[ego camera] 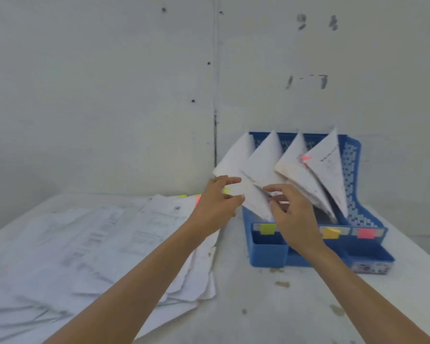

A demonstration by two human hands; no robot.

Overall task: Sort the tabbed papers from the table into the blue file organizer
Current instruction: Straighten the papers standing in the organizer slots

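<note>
The left hand (218,197) and right hand (292,214) pinch a tabbed sheet (254,202) at the blue file organizer (268,254) by the tabletop's (258,306) far edge; leaning papers (325,175) could snag and crumple it.

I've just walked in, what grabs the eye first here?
The blue file organizer against the wall on the right, white papers fanning from its slots and coloured tabs along its front. Two hands meet at the leftmost sheaf: the left hand pinches its edge, the right hand beside it. A loose paper pile sprawls at left.
</note>
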